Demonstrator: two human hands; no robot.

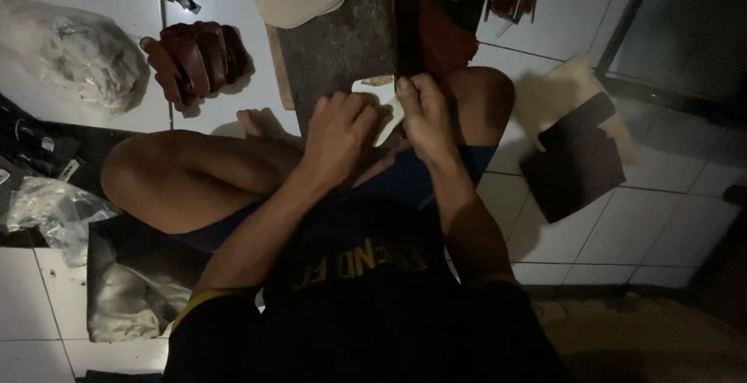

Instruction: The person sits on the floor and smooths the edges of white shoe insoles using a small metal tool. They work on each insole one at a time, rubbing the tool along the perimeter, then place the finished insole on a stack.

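Pale strip (387, 111) lies between both hands, long axis slanting away; right hand (424, 115) fingers pinch its far end, left hand (340, 130) curled shut beside it.

Dark slab (334, 33) ahead, knees perhaps flanking

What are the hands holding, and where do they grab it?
Both the left hand and right hand pinch a small pale piece between them, each at one side. What it is cannot be told.
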